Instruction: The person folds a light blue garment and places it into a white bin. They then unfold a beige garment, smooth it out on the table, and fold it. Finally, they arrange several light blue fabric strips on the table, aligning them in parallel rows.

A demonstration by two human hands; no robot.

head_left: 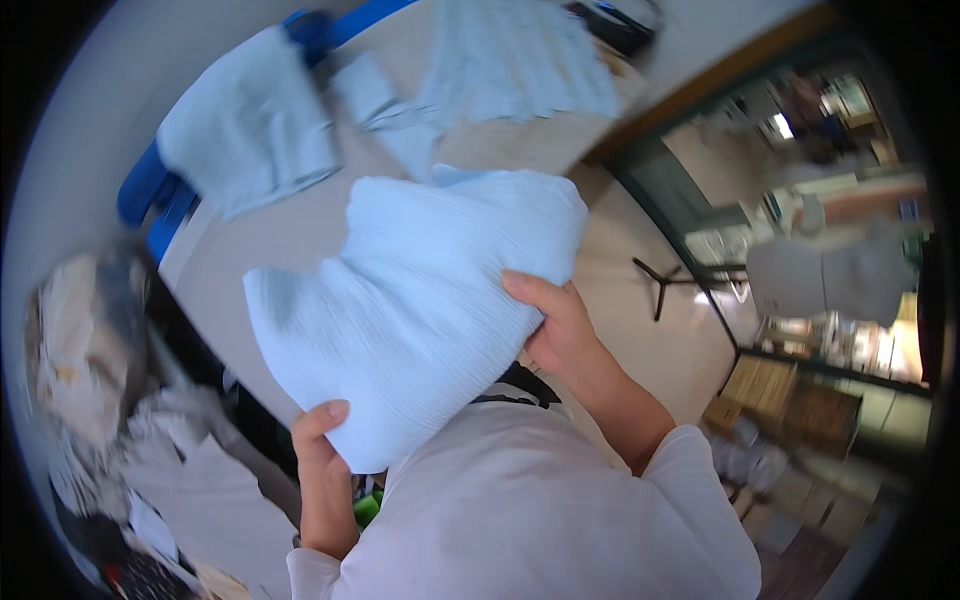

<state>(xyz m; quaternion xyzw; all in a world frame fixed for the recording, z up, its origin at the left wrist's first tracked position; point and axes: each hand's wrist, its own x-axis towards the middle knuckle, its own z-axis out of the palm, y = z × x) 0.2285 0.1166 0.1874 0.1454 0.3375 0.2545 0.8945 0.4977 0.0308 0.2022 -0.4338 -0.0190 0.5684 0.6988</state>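
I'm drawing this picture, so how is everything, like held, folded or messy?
Left hand: gripping cloth, thumb on top
Right hand: gripping cloth, thumb on top
Held blue cloth: held up, creased
Upper-left blue cloth: lying, apparently folded
Far blue cloth: spread, rumpled
Grey cloth: rumpled

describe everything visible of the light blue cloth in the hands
The light blue cloth looks soft, with fine crinkled ribs and broad folds, its outline uneven. The left hand holds its lower left edge, the right hand its right edge, both thumbs on top. It hides part of the table; contact there is unclear.
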